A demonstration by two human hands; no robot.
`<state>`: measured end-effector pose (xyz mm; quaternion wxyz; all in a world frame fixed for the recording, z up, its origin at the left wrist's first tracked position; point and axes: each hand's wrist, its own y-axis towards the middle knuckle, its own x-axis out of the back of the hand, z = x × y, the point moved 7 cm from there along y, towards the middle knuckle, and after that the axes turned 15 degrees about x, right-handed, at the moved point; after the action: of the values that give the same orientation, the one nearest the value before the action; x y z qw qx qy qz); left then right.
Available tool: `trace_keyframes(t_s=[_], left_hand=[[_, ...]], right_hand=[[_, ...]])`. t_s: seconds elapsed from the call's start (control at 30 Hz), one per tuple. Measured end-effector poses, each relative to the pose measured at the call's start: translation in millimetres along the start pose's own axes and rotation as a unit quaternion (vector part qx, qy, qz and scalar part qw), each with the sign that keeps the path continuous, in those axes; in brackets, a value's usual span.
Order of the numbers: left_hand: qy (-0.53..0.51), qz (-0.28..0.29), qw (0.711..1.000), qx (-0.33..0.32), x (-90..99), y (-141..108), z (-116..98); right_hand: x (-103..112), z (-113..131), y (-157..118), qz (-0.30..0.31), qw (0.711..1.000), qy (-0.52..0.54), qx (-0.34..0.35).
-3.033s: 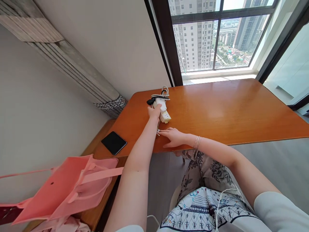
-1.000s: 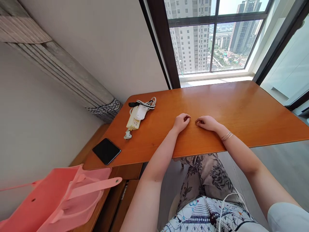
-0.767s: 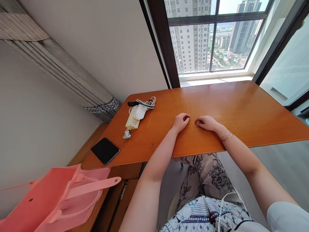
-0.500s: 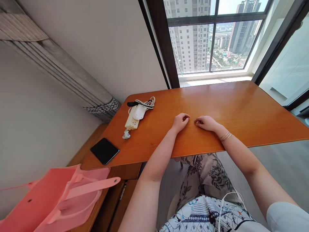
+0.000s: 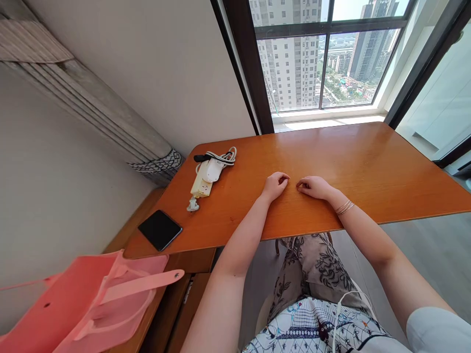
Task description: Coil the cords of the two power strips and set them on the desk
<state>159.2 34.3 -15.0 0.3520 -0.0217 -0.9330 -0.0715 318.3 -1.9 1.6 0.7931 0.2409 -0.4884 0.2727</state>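
My left hand (image 5: pixel 275 186) rests on the orange-brown wooden table (image 5: pixel 349 152), its fingers curled in and closed with nothing seen in them. A short gap to the right of it, my right hand (image 5: pixel 313 187) lies on the same surface, also curled closed and apparently holding nothing. Thin bangles (image 5: pixel 345 207) circle the right wrist. To the left of my hands sits a cream power strip (image 5: pixel 200 185) with a white plug-in adapter (image 5: pixel 214 170) and bundled cables (image 5: pixel 226 157) on it. Nearer the left edge lies a dark tablet-like device (image 5: pixel 160 230), flat, screen black.
A pink open bag (image 5: pixel 91 299) stands beside the table's left corner, over wooden drawers (image 5: pixel 191 294). Behind the table is a window (image 5: pixel 324 68) with tall buildings outside. A tied grey curtain (image 5: pixel 121 122) hangs along the left wall. A white cable (image 5: pixel 338 314) runs across my lap.
Both hands stay in the same place and pose. My legs below the table edge have shifted slightly.
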Motion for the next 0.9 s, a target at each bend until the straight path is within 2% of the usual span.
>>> trace_keyframes(t_s=[0.9], left_hand=[[0.013, 0.005, 1.0, 0.0, 0.0, 0.6, 1.8]], right_hand=[[-1.1, 2.0, -0.2, 0.004, 1.0, -0.007, 0.009]])
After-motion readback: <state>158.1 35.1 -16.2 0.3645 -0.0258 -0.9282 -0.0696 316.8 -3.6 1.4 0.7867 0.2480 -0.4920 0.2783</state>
